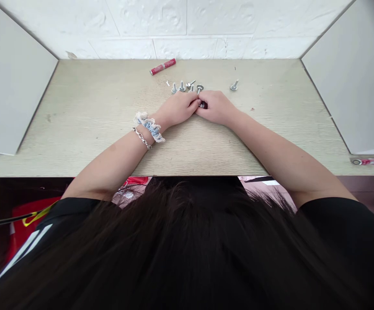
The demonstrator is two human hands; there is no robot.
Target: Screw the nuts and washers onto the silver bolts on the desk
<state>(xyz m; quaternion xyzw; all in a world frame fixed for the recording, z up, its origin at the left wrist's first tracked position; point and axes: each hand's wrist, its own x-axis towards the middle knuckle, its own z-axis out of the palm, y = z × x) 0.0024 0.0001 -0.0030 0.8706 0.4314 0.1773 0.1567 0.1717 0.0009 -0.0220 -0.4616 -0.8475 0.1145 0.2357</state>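
Observation:
My left hand (182,106) and my right hand (218,107) meet fingertip to fingertip over the tabletop. Both are closed, pinching a metal bolt (200,88) whose wide round end sticks out beyond the fingers. A bit of dark and silvery metal (202,104) shows inside the curl of my right hand; whether it belongs to the same bolt I cannot tell. Just past my left hand stand silver bolts with washers, among them one bolt (174,89) and another bolt (182,86). A tilted bolt (190,84) lies beside them, and one more (192,88) is partly hidden by my fingers.
A single bolt (234,85) stands apart on the right. Toward the back wall (187,26) lies a red tube (163,66). White panels (12,77) (354,77) flank the wooden tabletop (109,99). Another red-and-silver tube (371,161) rests at the right front edge.

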